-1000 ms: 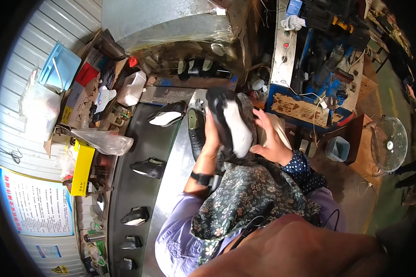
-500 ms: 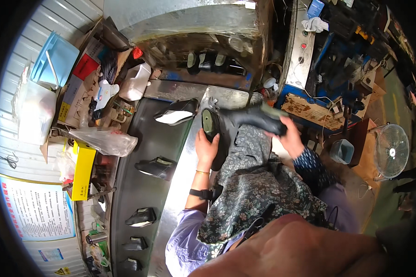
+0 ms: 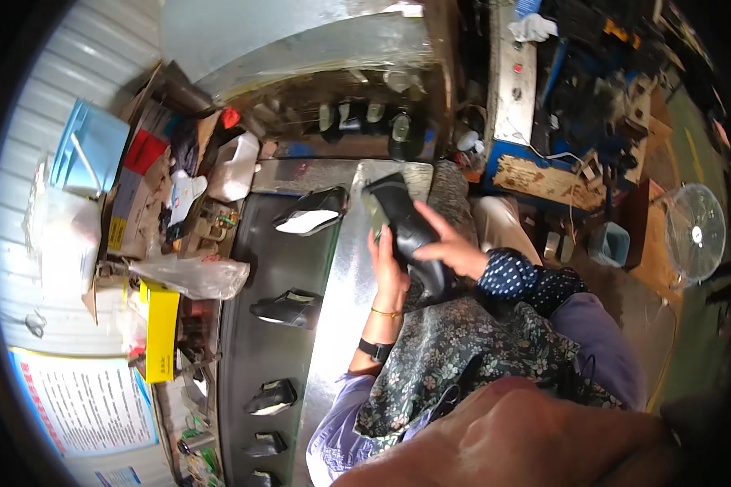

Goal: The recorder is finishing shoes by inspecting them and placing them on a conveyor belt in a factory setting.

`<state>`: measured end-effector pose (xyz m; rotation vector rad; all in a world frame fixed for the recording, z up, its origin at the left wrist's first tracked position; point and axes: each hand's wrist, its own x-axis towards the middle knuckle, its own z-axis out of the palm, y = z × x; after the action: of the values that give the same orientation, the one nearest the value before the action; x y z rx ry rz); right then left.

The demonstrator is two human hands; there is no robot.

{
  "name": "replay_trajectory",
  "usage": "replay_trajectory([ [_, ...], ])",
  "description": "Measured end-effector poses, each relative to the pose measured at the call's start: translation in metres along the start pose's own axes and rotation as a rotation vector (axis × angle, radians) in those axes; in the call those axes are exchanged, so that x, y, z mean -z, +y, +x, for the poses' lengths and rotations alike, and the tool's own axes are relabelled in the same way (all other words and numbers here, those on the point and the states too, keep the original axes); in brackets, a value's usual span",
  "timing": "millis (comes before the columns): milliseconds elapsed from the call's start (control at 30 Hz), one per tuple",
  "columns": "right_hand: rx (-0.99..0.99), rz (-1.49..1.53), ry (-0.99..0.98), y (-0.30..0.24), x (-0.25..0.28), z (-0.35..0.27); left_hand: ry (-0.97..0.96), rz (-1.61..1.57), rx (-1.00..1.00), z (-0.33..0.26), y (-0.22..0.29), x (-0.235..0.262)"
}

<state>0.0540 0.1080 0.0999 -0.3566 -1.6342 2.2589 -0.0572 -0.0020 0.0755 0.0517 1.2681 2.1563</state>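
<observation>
Black boot (image 3: 406,231) held in both hands over bench (image 3: 333,325).
Left hand (image 3: 390,272) grips beneath, right hand (image 3: 455,247) rests on top; black shoes (image 3: 288,308) lined alongside.

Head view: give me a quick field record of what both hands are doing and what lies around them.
left hand: grips the black boot from its left side
right hand: rests on the boot's right side, fingers spread
boot position: held over the edge of the metal table, above the lap
conveyor belt: dark, left of the hands, carrying a row of black shoes
left clutter: yellow box, clear plastic bag, blue tray
right side: white fan on the floor
</observation>
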Motion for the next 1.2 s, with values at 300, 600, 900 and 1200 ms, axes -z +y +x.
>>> replay_trajectory([
  [300,0.448,-0.724,0.587,-0.188,0.228,-0.068,-0.712,1.195,-0.540,-0.032,-0.009,-0.031],
  [600,0.007,-1.828,1.264,-0.301,0.405,-0.079,-0.533,1.172,-0.364,-0.046,-0.026,0.012],
  [900,-0.299,-1.718,1.008,-0.303,0.411,-0.058,-0.596,1.222,-0.377,-0.052,-0.034,-0.031],
  [1200,-0.054,-1.689,1.087,-0.289,0.415,-0.056,-0.516,1.215,-0.303,-0.060,-0.031,-0.021],
])
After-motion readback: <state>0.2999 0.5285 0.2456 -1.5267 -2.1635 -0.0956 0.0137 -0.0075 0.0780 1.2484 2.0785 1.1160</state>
